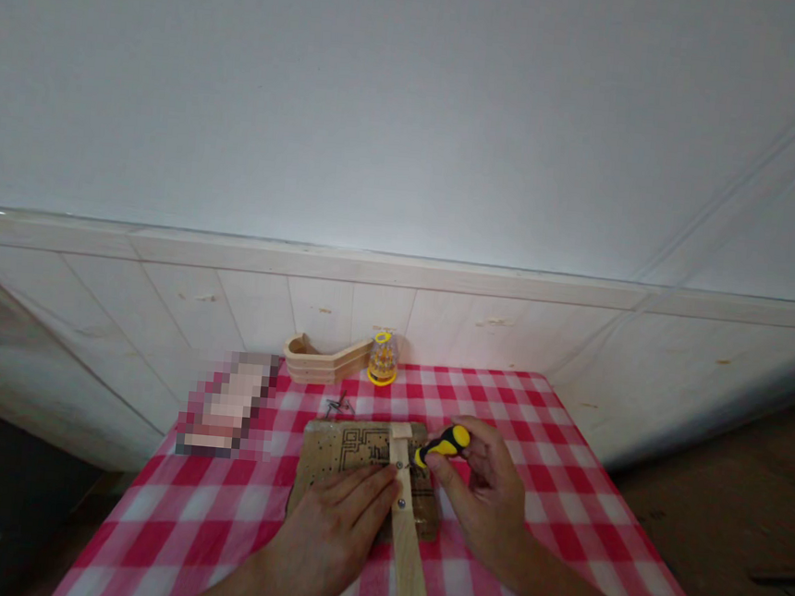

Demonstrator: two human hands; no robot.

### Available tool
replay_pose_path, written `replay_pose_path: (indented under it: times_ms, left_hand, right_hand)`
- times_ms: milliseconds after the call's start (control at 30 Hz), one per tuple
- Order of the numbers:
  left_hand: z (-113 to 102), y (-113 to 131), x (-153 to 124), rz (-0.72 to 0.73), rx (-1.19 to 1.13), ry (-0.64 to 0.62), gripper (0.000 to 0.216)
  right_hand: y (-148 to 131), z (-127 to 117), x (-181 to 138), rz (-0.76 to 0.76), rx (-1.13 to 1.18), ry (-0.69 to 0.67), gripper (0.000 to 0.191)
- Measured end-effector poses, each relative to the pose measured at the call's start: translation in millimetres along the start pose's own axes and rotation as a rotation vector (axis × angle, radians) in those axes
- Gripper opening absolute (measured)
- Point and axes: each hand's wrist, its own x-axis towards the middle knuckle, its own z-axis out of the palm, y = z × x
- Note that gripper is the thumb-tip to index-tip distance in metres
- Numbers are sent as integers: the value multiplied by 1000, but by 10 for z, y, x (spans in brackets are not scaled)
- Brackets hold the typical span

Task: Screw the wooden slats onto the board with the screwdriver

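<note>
My left hand (328, 528) lies flat, fingers spread, on a brown engraved wooden board (349, 447) and against a pale wooden strip (406, 540) that crosses the board and sticks out toward me. My right hand (484, 496) is closed around a yellow-and-black screwdriver (444, 444), whose tip points at a screw on the strip near the board's middle.
The red-and-white checked table (532, 430) stands against a white panelled wall. At the table's back lie stacked curved wooden pieces (319, 361), a yellow-based clear bit holder (383, 359) and several loose dark screws (339, 407). A blurred patch (228, 404) covers the left edge.
</note>
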Motion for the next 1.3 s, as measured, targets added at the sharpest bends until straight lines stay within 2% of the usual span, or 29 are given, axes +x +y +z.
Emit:
replay_pose_path:
  times_ms: [367,700,800,1300]
  left_hand:
    - [-33,9,33,3,12,19,38]
    - [-43,2,33,13,-4,-7,37]
    - [-47,2,43,19,-3,-1,39]
    - [-71,28,67,-9,-11,7,36]
  right_hand:
    - [-35,-42,-140,-154,-132,-150,53]
    - [-81,-87,-132,-263,-281,-190,53]
    - [-125,-98,-117,-249,-309,-227,55]
    - [-57,-15,-164,-133,-174,-132,45]
